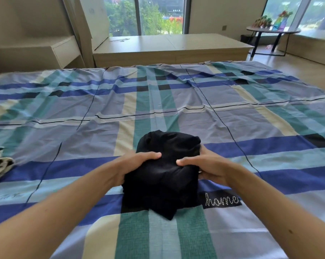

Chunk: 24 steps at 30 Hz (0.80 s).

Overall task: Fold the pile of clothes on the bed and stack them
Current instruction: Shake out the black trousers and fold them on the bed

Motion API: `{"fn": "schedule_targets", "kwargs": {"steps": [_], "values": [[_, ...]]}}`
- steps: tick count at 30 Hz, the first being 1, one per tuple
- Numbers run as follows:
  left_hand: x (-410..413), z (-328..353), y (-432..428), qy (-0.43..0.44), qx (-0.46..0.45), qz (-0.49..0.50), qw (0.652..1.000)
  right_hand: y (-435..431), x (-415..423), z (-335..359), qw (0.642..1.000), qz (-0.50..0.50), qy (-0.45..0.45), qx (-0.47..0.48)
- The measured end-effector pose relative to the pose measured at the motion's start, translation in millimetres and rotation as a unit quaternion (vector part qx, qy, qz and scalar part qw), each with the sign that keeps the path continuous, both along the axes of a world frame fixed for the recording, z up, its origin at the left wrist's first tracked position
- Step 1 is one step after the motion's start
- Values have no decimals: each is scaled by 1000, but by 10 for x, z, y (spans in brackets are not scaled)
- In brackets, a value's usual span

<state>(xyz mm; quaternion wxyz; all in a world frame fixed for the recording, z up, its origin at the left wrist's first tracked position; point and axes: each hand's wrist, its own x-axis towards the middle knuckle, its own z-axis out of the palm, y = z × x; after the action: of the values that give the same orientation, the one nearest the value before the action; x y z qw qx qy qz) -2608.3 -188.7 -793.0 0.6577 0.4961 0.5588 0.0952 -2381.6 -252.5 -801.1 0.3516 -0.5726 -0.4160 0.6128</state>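
Both hands, left hand [137, 163] and right hand [204, 165], clutch the black garment [163, 176], seemingly folded; loosening could let it flop open.

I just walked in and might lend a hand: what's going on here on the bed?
A person grips a bundled black garment from both sides, left hand and right hand, over the plaid bedsheet. It looks mostly folded. A black-and-white patterned cloth lies crumpled near the bed's left edge, untouched.
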Motion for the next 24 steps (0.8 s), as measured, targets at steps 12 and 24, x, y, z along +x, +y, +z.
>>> {"fn": "schedule_targets", "kwargs": {"steps": [12,24], "values": [[-799,688,-405,-202,125,251,938,-117,-1070,588,981,-70,155,93],[-3650,2211,-414,-54,278,419,863,762,-3866,2052,958,117,138,224]]}}
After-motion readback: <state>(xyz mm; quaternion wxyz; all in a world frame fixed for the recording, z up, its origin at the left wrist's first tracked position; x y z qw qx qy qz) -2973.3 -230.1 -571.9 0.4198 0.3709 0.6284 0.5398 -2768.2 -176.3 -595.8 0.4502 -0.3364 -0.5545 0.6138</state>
